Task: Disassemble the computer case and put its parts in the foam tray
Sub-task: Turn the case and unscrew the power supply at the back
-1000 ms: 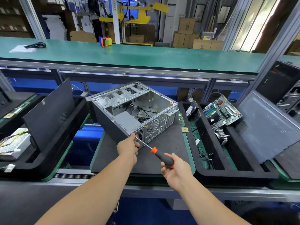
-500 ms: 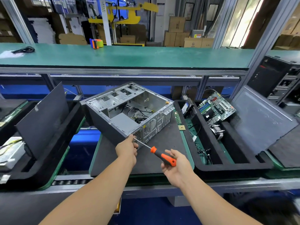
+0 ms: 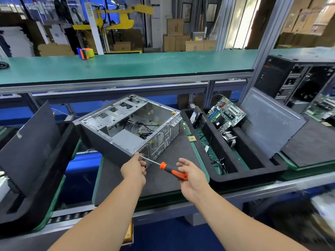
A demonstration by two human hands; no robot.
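The open grey computer case [image 3: 126,134] lies on its side on a dark mat [image 3: 163,180], with cables inside. My left hand [image 3: 134,171] is at the case's near corner, its curled fingers pinching the tip of the screwdriver's shaft against the perforated rear panel. My right hand [image 3: 194,178] holds the orange-and-black handle of the screwdriver [image 3: 174,172] in its palm, with the upper fingers loosely spread. To the right is the black foam tray [image 3: 235,178], which holds a motherboard [image 3: 226,115], a heatsink and a leaning grey side panel [image 3: 268,122].
A second black foam tray [image 3: 36,196] with a leaning dark panel [image 3: 30,145] sits on the left. A black tower [image 3: 290,78] stands at the far right. A green shelf [image 3: 126,67] carrying a tape roll [image 3: 86,53] runs overhead behind the case.
My right hand has turned and loosened its fingers round the screwdriver handle. My left hand stays at the case's corner. The view has drifted slightly.
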